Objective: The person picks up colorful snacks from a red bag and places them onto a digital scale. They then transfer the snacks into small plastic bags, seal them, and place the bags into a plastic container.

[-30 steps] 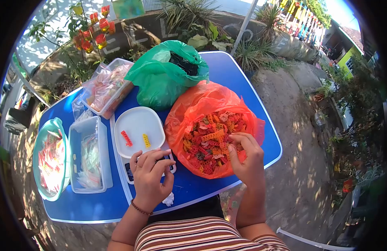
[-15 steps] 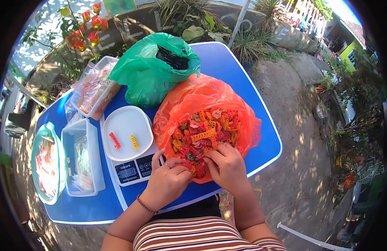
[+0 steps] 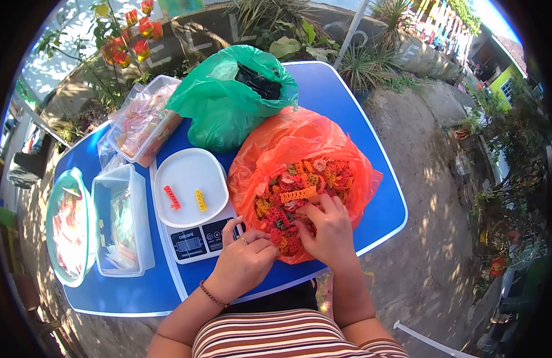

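Note:
An orange plastic bag (image 3: 255, 156) stands open on the blue table, full of red, orange and yellow curly snack pieces (image 3: 277, 207). My right hand (image 3: 328, 230) is in the bag's mouth, its thumb and fingers bent around or against pieces; what it holds, if anything, is hidden. At the bag's near left edge is my left hand (image 3: 246, 258), fingers curled with the index finger raised, wearing a ring. What lies under its fingertips cannot be made out. Left of the bag, a white scale (image 3: 192, 164) carries a red spiral piece (image 3: 171, 197) and a yellow one (image 3: 200, 201).
A green bag (image 3: 219, 113) with black plastic inside stands behind the orange one. To the left are a clear tub of packets (image 3: 146, 224), another tub (image 3: 130, 152) at the back and a teal basket (image 3: 56, 262) of small packets. The table (image 3: 380, 191) has a white rim.
My right hand has moved up and deeper over the snack pieces, apart from my left hand. The left hand stays near the bag's edge. The whole view has shifted slightly.

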Motion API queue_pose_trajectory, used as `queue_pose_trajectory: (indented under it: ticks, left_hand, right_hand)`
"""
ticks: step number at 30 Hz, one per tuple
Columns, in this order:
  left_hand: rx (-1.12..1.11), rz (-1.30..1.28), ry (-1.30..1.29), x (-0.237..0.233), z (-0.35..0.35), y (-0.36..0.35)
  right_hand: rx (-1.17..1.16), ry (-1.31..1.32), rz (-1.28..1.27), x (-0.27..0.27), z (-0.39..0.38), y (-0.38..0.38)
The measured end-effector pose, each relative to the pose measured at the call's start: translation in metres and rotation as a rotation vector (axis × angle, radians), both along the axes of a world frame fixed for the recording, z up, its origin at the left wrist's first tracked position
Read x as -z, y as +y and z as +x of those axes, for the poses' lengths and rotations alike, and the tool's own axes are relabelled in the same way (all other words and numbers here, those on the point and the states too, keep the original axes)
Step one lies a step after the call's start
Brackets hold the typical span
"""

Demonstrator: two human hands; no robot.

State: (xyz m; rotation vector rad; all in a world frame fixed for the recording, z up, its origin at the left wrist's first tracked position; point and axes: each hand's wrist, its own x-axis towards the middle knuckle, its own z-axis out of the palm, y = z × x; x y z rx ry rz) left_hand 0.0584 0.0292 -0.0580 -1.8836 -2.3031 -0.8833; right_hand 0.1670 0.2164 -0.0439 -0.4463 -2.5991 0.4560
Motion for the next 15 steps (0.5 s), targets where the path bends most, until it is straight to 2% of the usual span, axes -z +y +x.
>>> queue_pose_trajectory:
  ticks: [4,7,10,15]
  left_hand:
    - [0.024,0.014,-0.036,-0.002,0.000,-0.003]
    - [0.014,-0.003,-0.018,-0.001,0.000,-0.005]
    - [0.016,0.000,-0.022,-0.001,0.001,-0.006]
    - [0.026,0.034,-0.037,0.001,0.004,-0.005]
  right_hand:
    - [-0.145,-0.076,-0.028,0.001,0.003,0.000]
    - [0.081,-0.015,-0.160,0.013,0.004,0.008]
    - [0.116,0.005,-0.028,0.014,-0.001,0.010]
    - [0.146,-0.118,0.052,0.009,-0.008,0.008]
